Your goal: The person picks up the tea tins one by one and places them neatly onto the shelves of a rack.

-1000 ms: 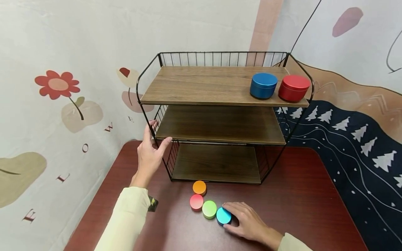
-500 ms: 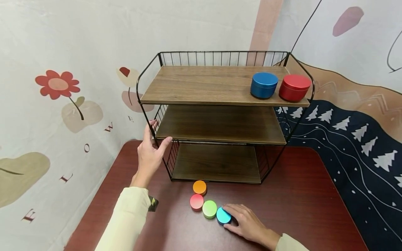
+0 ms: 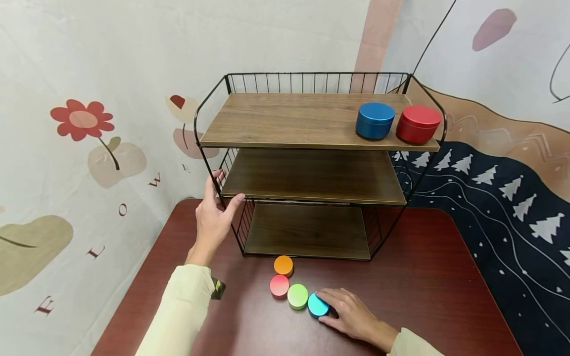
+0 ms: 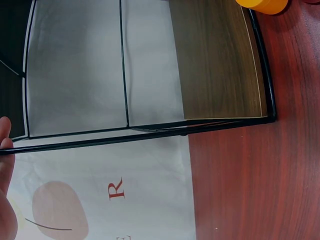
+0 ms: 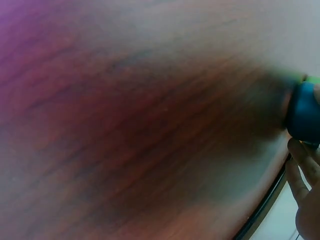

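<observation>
A three-tier shelf rack (image 3: pixel 307 178) with wood boards and a black wire frame stands on the table. My left hand (image 3: pixel 211 220) holds its left front post at the middle tier, thumb in front and fingers behind. In the left wrist view, fingers (image 4: pixel 5 145) lie at the black bar. On the table before the rack, my right hand (image 3: pixel 349 314) pinches a small round light-blue tin (image 3: pixel 318 305) between thumb and fingers. The blue tin (image 5: pixel 304 112) shows at the right wrist view's edge. Green (image 3: pixel 297 296), pink-red (image 3: pixel 279 287) and orange (image 3: pixel 283 266) tins form a bent row beside it.
On the top board's right end stand a larger blue tin (image 3: pixel 375 120) and a larger red tin (image 3: pixel 418 124). A small dark patterned object (image 3: pixel 217 289) shows beside the left sleeve. Printed cloth (image 3: pixel 107 59) hangs behind the red-brown table (image 3: pixel 423 277).
</observation>
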{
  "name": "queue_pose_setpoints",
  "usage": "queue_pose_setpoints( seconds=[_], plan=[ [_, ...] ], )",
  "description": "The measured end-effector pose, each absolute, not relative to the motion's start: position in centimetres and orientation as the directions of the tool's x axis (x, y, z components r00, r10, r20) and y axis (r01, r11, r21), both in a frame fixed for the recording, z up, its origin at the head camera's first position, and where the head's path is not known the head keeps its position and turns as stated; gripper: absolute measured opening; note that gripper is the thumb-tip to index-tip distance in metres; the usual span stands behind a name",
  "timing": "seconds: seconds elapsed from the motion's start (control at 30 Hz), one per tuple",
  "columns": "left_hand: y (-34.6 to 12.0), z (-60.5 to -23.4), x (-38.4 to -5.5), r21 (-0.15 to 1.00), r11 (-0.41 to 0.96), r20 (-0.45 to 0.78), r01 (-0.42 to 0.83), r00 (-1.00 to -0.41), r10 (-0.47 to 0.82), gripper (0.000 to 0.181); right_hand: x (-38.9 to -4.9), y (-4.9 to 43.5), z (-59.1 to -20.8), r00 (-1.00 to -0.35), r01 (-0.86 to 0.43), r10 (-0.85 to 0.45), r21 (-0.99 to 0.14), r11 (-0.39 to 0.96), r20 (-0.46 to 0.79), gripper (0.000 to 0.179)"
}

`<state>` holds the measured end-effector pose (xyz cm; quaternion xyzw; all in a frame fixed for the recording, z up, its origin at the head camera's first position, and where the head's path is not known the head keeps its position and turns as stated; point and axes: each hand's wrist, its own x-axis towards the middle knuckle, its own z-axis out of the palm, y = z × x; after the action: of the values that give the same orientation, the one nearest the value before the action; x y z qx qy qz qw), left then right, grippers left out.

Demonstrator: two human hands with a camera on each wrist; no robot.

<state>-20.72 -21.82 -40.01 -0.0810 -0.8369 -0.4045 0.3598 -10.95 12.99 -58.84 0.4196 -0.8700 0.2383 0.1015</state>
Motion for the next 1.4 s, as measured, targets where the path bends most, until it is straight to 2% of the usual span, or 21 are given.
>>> queue_pose_setpoints(
  seconds=[0.17,0.3,0.63,0.87,1.1,1.4],
  plan=[
    [-21.8,-40.0,-20.6,0.619,0.658,0.669,0.428,-0.727,-0.156,0.072,-11.3,13.1,-58.5,-0.612,-0.789,-0.709,-0.336,0.514,0.351,0.051],
    [-21.9,-40.1,-20.5,0.618,0.663,0.668,0.423,-0.726,-0.160,0.071,-11.5,13.1,-58.2,-0.575,-0.816,-0.739,-0.318,0.483,0.351,0.050],
    [-21.9,-40.0,-20.6,0.623,0.658,0.665,0.423,-0.729,-0.161,0.071,-12.2,13.3,-56.3,-0.410,-0.912,-0.791,-0.196,0.360,0.453,0.052],
    [-22.0,-40.2,-20.7,0.622,0.662,0.660,0.419,-0.735,-0.155,0.072,-12.4,13.8,-54.3,-0.373,-0.927,-0.786,-0.171,0.333,0.493,0.052],
    [-22.0,-40.1,-20.5,0.616,0.664,0.662,0.423,-0.736,-0.145,0.070,-12.7,14.6,-52.5,-0.365,-0.930,-0.772,-0.168,0.326,0.520,0.050],
    [-22.0,-40.0,-20.5,0.621,0.666,0.652,0.412,-0.743,-0.149,0.070,-13.6,15.0,-50.5,-0.257,-0.957,-0.748,-0.057,0.283,0.612,0.054]
  ],
)
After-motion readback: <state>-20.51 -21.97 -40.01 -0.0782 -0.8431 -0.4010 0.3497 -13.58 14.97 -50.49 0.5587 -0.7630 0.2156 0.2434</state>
